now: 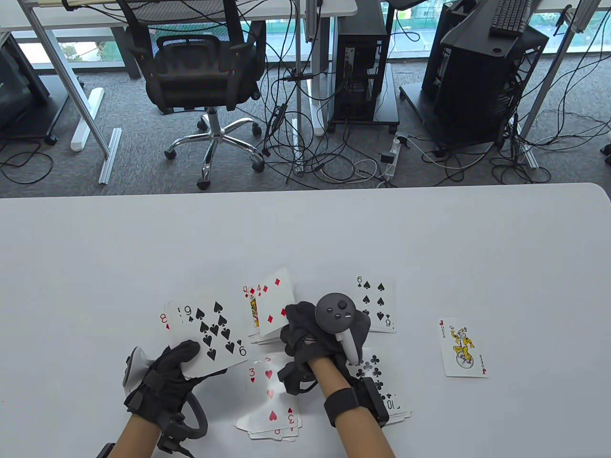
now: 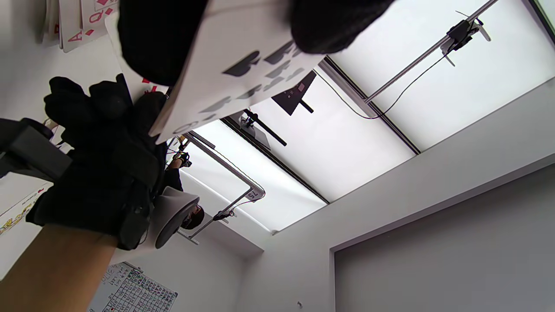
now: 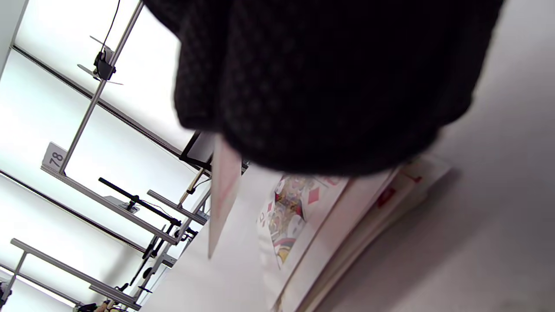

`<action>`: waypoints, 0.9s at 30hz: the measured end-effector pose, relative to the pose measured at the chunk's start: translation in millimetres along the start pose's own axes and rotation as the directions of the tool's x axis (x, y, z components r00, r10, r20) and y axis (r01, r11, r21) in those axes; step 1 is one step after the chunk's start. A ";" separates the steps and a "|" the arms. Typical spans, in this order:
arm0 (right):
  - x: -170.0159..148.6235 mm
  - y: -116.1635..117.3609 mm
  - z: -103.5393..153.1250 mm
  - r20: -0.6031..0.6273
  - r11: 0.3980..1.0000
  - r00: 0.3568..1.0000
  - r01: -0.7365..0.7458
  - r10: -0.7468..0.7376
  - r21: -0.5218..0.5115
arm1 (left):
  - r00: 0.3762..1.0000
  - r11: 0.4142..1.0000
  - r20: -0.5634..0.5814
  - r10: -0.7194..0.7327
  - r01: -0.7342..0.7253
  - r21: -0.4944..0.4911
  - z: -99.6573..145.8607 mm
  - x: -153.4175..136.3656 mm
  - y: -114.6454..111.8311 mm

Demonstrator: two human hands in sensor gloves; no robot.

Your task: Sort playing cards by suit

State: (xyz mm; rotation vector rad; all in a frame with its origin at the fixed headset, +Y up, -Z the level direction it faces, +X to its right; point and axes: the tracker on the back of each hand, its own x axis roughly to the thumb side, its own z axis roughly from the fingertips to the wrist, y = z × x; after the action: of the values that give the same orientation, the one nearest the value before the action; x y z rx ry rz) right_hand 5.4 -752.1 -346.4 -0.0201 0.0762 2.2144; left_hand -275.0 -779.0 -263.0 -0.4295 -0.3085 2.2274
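The white table (image 1: 143,238) fills the lower half of the table view, and the cards lie in a loose cluster near its near edge. Both forearms come in from the bottom edge, bare above black gloves.

The left hand (image 1: 162,377) sits at the lower left, palm turned inward, thumb on top of a small fan of cards (image 1: 210,334) held just above the table. The nine of spades (image 1: 217,336) is the front card, with a red eight peeking out behind it on the left. From the left wrist view the gloved fingers (image 2: 160,39) clamp that fan from both faces, so the grip is closed on the cards.

The right hand (image 1: 315,334) reaches forward over the middle of the cluster, knuckles up, its tracker (image 1: 336,317) riding on the back. It holds the four of diamonds (image 1: 274,305), which is tilted up off the diamond pile (image 1: 260,324); a queen of diamonds shows beside it. The right wrist view shows that card edge-on, raised above the queen.

The heart pile (image 1: 269,405), three of hearts on top, lies between the two forearms. The club pile (image 1: 382,386), ten uppermost, sits partly under the right wrist. The six of spades (image 1: 377,305) lies just beyond the right hand. The joker (image 1: 463,347) lies alone, well apart on the right
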 end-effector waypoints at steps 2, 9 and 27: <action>2.9 9.4 -8.7 -0.037 0.989 0.988 -0.147 0.148 0.027 | 1.000 1.000 -0.001 0.000 0.000 0.002 0.1 0.5 -0.9; 11.6 34.2 -21.9 -0.028 0.786 0.789 -0.607 0.613 0.118 | 1.000 1.000 -0.003 0.004 -0.004 -0.001 -0.4 0.6 -0.9; 40.1 10.0 13.4 0.223 0.943 0.917 -0.332 0.331 -0.032 | 0.999 1.000 -0.036 -0.005 0.006 0.017 -0.6 -2.7 -1.4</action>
State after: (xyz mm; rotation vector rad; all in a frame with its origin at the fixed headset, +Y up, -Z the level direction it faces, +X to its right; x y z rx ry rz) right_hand -26.6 -725.3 -334.2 0.2668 -0.0434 2.5402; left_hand -272.2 -780.2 -262.5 -0.4589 -0.2715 2.2125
